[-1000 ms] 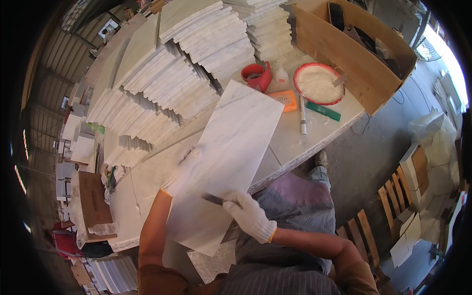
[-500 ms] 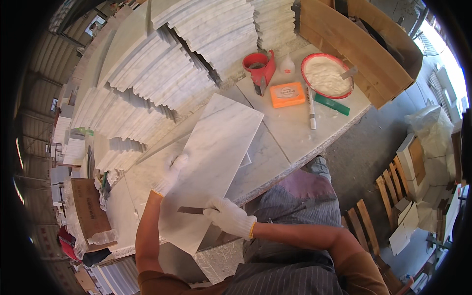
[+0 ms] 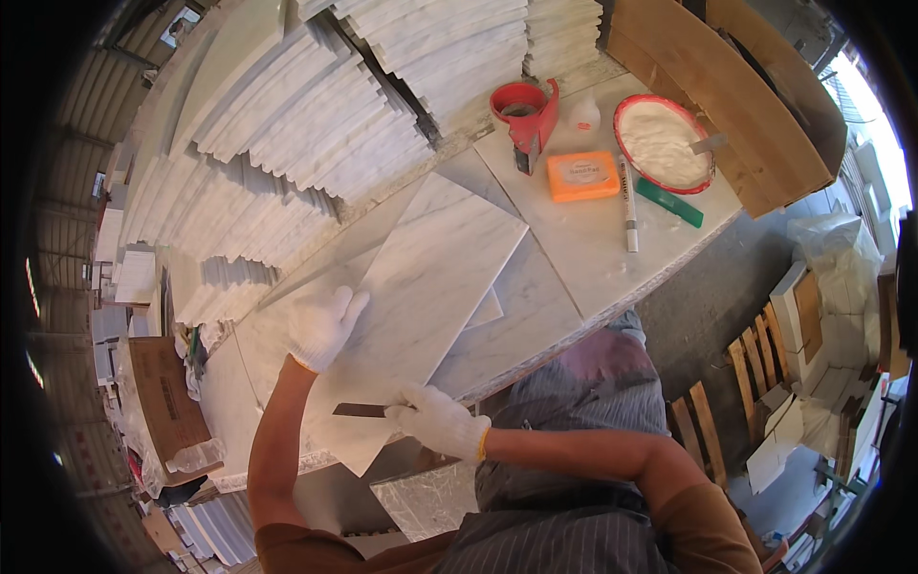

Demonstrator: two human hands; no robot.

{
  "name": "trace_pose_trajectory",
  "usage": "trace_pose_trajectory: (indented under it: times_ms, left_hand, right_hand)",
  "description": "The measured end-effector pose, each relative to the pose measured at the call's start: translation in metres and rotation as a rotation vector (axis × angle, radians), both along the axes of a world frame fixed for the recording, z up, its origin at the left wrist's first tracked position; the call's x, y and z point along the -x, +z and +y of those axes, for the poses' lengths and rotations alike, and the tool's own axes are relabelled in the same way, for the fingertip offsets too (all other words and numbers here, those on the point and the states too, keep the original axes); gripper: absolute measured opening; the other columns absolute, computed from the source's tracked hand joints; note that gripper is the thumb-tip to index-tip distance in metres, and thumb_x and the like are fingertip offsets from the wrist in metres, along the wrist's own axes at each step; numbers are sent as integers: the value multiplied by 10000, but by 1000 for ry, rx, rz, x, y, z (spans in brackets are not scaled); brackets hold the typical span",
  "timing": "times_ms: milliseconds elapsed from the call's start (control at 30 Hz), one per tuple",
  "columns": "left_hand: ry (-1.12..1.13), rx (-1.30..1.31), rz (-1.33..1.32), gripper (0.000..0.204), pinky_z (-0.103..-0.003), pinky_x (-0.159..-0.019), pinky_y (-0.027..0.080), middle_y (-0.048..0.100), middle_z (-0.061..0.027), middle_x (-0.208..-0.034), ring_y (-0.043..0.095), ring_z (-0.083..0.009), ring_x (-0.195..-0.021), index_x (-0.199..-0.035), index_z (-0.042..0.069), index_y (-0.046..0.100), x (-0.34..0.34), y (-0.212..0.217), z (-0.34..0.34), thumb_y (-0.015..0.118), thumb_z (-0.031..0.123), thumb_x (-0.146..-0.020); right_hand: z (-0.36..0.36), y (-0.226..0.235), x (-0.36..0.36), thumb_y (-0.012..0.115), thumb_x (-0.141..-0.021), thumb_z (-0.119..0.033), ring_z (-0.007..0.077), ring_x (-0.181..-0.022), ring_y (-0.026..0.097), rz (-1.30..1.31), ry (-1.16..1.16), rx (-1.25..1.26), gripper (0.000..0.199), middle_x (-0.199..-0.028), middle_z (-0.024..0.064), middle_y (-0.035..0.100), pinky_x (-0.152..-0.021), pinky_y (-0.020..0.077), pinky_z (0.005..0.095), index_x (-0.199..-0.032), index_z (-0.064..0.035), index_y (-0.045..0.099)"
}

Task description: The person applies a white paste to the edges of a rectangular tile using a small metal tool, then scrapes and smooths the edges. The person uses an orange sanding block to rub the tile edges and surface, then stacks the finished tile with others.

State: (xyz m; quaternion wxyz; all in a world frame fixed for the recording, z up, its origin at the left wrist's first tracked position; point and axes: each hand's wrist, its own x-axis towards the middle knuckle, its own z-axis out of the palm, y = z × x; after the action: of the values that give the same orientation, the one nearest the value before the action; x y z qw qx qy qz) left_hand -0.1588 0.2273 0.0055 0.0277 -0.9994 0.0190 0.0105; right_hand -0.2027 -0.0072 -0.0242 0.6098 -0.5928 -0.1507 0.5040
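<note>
A long white marble tile (image 3: 421,287) lies slanted across the stone worktable (image 3: 574,277), its near end sticking out past the table's front edge. My left hand (image 3: 323,325), in a white glove, rests on the tile's left edge and holds it down. My right hand (image 3: 438,421), also gloved, grips a dark flat blade (image 3: 359,410) laid against the tile's near end.
Rows of stacked marble tiles (image 3: 316,124) fill the table's back and left. A red tape dispenser (image 3: 524,107), an orange block (image 3: 582,176), a white marker (image 3: 628,203), a green stick (image 3: 669,203) and a red-rimmed bowl of white paste (image 3: 663,143) sit at the right. Wooden crate (image 3: 727,77) behind.
The tile has been lowered from tilted up toward flat on the table. My right hand with the blade slid slightly along the tile's near end.
</note>
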Motion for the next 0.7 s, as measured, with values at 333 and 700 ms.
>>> trace_pose_trajectory:
  times_ms: [333,700]
  left_hand:
    - [-14,28,-460,239,-454,-753,533,689,-136,-992,665,-360,-893,-1076,91,660,-30,35,-7,681,291,-946]
    - [-602,426,-59,507,-504,-1195,331,549,-123,-1466,466,-335,-1403,-1376,133,595,-43,-19,-171,676,302,-904]
  right_hand:
    - [-125,43,-55,797,-815,-164,301,-1033,663,-756,-82,-7,209,-1155,100,691,-928,520,379,-1007,-105,736]
    - [-207,26,-81,817,-723,-40,314,-1012,651,-1023,-491,125,269,-1119,103,673,-881,535,404,-968,-126,749]
